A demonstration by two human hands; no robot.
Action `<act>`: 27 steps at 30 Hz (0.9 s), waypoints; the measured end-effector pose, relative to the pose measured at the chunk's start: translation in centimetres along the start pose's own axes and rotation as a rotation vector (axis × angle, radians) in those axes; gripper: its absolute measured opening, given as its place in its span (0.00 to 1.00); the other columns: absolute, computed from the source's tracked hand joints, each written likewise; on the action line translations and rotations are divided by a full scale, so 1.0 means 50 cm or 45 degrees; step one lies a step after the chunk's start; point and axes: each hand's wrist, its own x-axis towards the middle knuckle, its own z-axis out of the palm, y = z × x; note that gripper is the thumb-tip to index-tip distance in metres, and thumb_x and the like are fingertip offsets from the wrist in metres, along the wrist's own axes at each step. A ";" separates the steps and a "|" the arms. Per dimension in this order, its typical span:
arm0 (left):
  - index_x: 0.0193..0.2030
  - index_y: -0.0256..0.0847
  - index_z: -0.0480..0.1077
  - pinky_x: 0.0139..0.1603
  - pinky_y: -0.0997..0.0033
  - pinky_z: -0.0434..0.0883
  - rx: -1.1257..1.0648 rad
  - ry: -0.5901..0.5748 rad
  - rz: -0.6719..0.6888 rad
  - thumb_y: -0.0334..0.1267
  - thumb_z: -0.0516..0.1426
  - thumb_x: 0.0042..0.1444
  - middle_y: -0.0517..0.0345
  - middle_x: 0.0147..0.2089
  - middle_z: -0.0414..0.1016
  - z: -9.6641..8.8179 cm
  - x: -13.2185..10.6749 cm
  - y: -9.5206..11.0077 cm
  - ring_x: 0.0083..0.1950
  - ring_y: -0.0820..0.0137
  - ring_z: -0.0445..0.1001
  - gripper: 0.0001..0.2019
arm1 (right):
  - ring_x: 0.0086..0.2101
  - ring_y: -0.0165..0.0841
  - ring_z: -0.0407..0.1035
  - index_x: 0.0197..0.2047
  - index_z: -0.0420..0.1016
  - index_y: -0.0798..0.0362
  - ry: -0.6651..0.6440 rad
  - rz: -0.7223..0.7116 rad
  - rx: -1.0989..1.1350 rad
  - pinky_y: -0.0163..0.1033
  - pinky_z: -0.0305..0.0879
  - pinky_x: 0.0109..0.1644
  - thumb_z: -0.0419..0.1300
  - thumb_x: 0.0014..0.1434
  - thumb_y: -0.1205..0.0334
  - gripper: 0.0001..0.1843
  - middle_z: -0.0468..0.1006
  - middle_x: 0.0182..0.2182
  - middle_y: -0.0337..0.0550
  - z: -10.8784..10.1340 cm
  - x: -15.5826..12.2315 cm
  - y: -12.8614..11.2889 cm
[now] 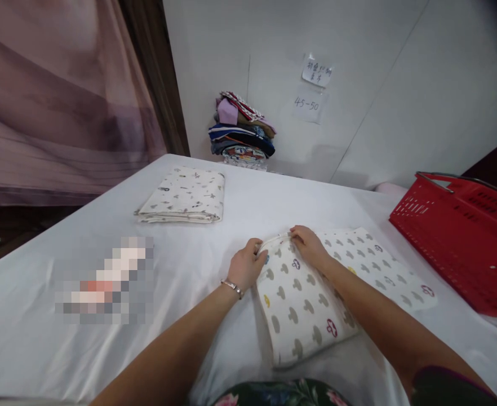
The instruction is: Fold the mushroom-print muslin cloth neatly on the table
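Grips (pixel 245 265) (pixel 310 246) near-closed on patterned cloth (pixel 301 301)

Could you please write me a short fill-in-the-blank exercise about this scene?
1. The left hand and right hand are both on a cloth printed with ____.
2. The bracelet is worn on the ____ arm.
3. The plastic basket is coloured ____.
4. The lower handwritten note reads ____.

Missing words: mushrooms; left; red; 45-50.

Pixelated pale-and-orange oblong object (pixel 105 276), can't tell what; red perforated plastic basket (pixel 447 242) cut by right edge; right forearm (pixel 375 301) covers part of white mushroom-print cloth (pixel 303 304)
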 end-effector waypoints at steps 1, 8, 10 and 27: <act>0.46 0.45 0.64 0.29 0.74 0.59 -0.098 0.001 -0.017 0.43 0.51 0.54 0.65 0.26 0.69 0.002 0.002 -0.001 0.28 0.72 0.67 0.13 | 0.49 0.38 0.64 0.36 0.71 0.51 0.001 -0.005 0.006 0.48 0.58 0.55 0.52 0.55 0.67 0.08 0.73 0.44 0.46 0.000 0.001 0.000; 0.45 0.42 0.66 0.27 0.75 0.60 -0.433 -0.023 -0.162 0.46 0.52 0.52 0.66 0.22 0.67 0.011 0.014 -0.016 0.25 0.73 0.65 0.15 | 0.50 0.37 0.63 0.37 0.70 0.51 -0.037 -0.014 -0.014 0.48 0.56 0.56 0.50 0.56 0.66 0.09 0.73 0.45 0.47 0.002 0.015 -0.001; 0.45 0.43 0.67 0.28 0.75 0.60 -0.293 -0.002 -0.133 0.45 0.52 0.53 0.66 0.21 0.67 0.009 0.014 -0.017 0.25 0.73 0.65 0.15 | 0.50 0.37 0.63 0.35 0.70 0.51 -0.034 0.013 0.005 0.47 0.57 0.56 0.49 0.57 0.67 0.09 0.73 0.45 0.47 0.004 0.019 -0.003; 0.43 0.45 0.69 0.29 0.75 0.59 0.055 -0.008 -0.114 0.44 0.49 0.56 0.62 0.27 0.73 -0.001 0.016 -0.015 0.30 0.71 0.70 0.13 | 0.38 0.33 0.66 0.37 0.72 0.53 -0.247 0.133 -0.146 0.37 0.59 0.44 0.51 0.59 0.68 0.09 0.75 0.35 0.44 0.014 0.048 -0.023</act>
